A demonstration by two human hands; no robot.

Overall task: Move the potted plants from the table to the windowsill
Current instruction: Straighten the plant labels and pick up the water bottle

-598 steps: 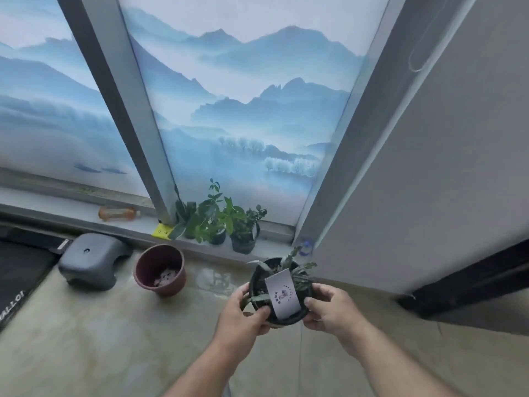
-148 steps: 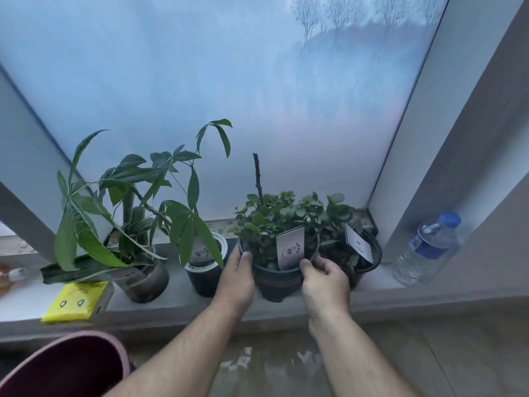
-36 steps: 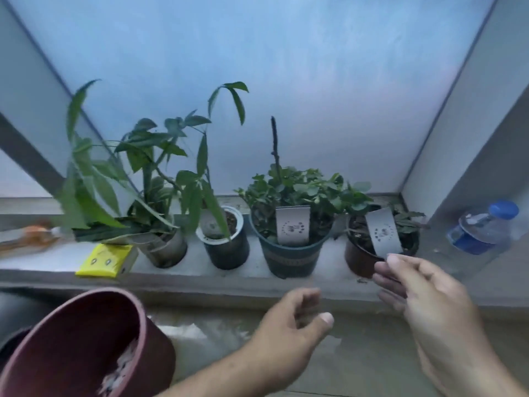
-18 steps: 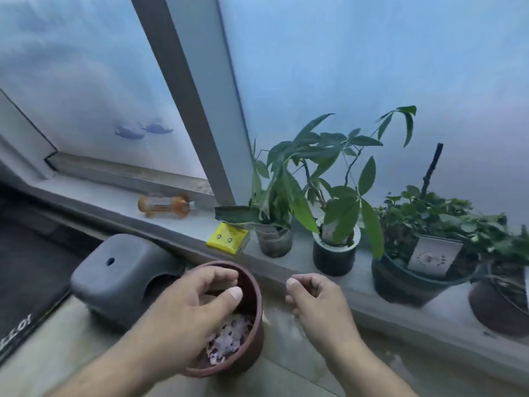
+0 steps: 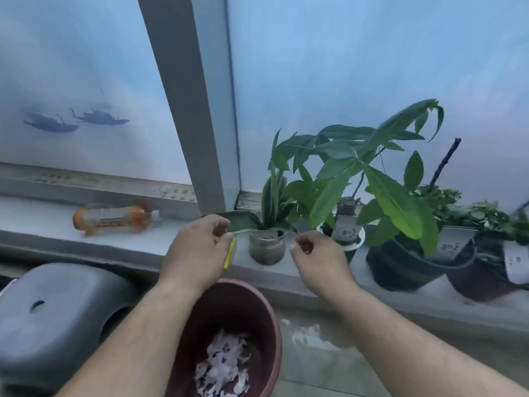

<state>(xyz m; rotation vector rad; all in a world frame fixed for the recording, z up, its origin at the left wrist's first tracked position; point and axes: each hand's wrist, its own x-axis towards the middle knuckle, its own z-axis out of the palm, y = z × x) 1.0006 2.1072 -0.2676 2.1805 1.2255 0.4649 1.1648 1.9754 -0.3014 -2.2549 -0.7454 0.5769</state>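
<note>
Several potted plants stand in a row on the windowsill: a small grey pot with long leaves, a white-rimmed pot, a large dark pot and a brown pot at the right edge. My left hand is just left of the grey pot, and its thumb and forefinger pinch a long drooping leaf of that plant. My right hand hovers to the pot's right with curled fingers, holding nothing that I can see.
A maroon pot with white scraps sits on the table below my hands. A grey rounded stool-like object is at the left. An orange bottle lies on the sill. A yellow box is half hidden behind my left hand.
Both hands rose from beside the maroon pot to the sill, either side of the small grey pot. My left hand took hold of a leaf. The view moved closer.
</note>
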